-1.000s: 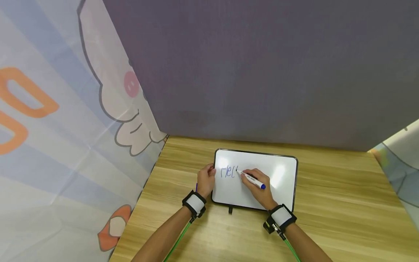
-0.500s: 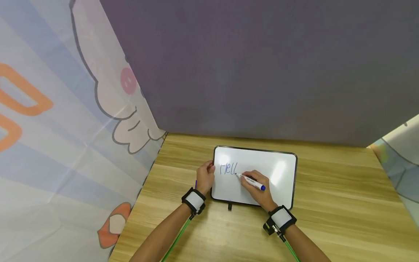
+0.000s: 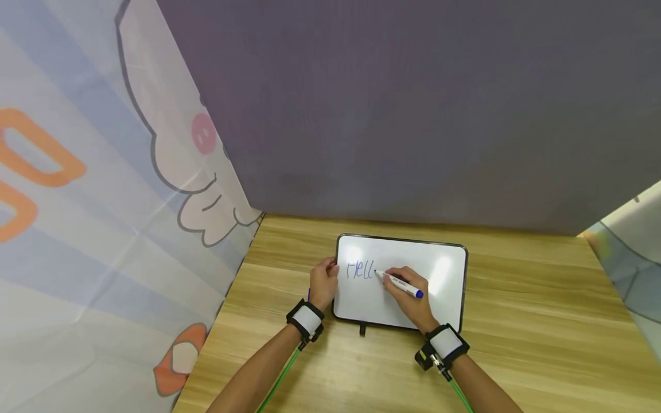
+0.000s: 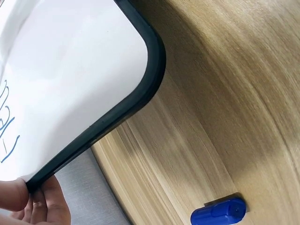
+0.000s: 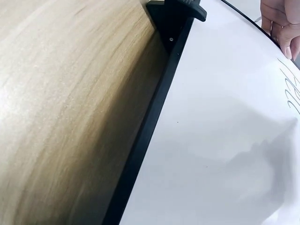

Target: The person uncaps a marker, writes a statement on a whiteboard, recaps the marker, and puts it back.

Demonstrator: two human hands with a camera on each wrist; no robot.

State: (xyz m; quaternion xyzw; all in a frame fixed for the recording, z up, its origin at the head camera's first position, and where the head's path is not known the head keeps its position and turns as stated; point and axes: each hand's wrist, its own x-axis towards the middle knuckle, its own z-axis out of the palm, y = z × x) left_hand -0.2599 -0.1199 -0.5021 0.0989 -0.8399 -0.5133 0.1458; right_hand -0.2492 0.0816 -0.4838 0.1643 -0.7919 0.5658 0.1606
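Note:
A whiteboard [image 3: 361, 301] with a black frame stands raised off the wooden table, with "Hell" in blue handwriting [image 3: 359, 269] at its upper left. My left hand [image 3: 324, 284] pinches the board's left edge; in the left wrist view the thumb [image 4: 11, 194] lies on the white face and the fingers are behind the frame. With my right hand [image 3: 410, 292] I hold a white whiteboard marker [image 3: 400, 284] with a blue end. Its dark tip is just right of the last letter; whether it touches the board I cannot tell. The right wrist view shows neither the right hand nor the marker.
A blue marker cap [image 4: 218, 212] lies on the wooden table [image 3: 542, 321] left of the board. A black foot [image 3: 362, 330] juts out below the lower frame. Behind rises a grey panel [image 3: 413, 115], and a printed cloth [image 3: 103, 241] hangs on the left.
A second "l" has been drawn downward beside the first. Afterwards the marker tip moved up and slightly right, off the foot of that letter. The left hand keeps its hold on the edge.

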